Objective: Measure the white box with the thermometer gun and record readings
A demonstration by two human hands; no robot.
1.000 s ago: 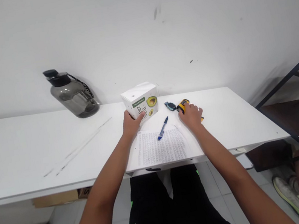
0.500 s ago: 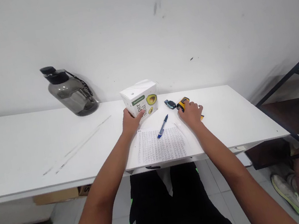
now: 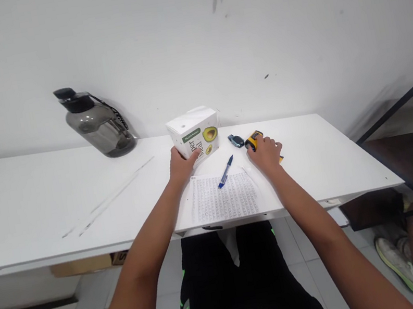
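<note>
My left hand (image 3: 182,165) grips the lower left side of a white carton (image 3: 203,135) with avocado pictures, its thumb across the printed front. The carton stands on the white table (image 3: 79,197). My right hand (image 3: 267,154) is closed over a yellow-and-black handheld tool (image 3: 254,140) lying on the table, and the palm and fingers cover much of it. Touching or almost touching that tool is a small dark, shiny object (image 3: 236,141), its kind unclear. Between my hands a blue pen (image 3: 225,171) lies slantwise, its lower end on a printed sheet (image 3: 224,201).
A large grey see-through bottle (image 3: 101,130) with a black cap stands at the back left, near the wall (image 3: 187,36). Right of the table is a black metal frame (image 3: 400,106). Another person's leg and shoe (image 3: 403,266) show at the lower right.
The view has shifted slightly. Both hands keep their places on the carton and the yellow-and-black tool.
</note>
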